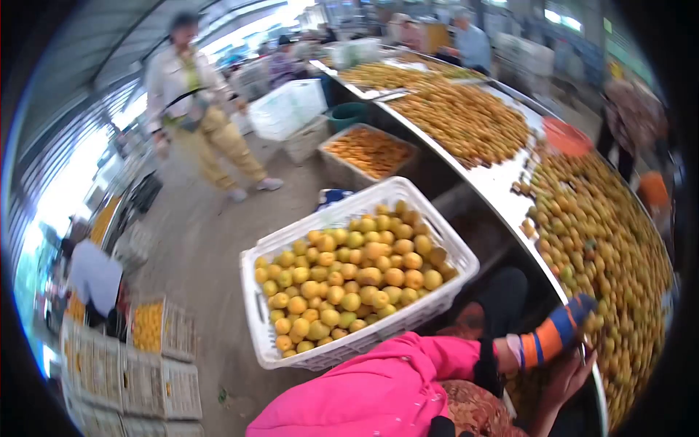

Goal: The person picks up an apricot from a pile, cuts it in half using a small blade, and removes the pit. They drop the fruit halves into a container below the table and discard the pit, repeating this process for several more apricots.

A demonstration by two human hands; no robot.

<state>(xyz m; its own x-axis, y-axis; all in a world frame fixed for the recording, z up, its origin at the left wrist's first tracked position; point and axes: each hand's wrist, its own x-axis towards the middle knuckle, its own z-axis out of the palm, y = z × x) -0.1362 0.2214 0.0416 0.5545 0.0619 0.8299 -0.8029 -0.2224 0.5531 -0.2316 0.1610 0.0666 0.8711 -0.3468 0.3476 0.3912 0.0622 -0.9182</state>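
Left grip (557,333), in a striped glove, is over the near edge of the desk (502,183), right at the loose fruit (601,255). Fingertips blur into the pile; we can't tell if it's grasping anything. Right grip (569,379), bare, sits just below it by the same edge; contents hidden, can't tell either.

Step, we'd judge: handling fruit at the pile's border. Next move seems to call for light fingers and clearing the desk edge. Room: fruit crowds the far side of both grips; bare white surface opens farther up the desk, short of the red basin (566,137). Off to the grips' left, apart from them, a white crate (253,306) full of fruit; its walls need clearing.
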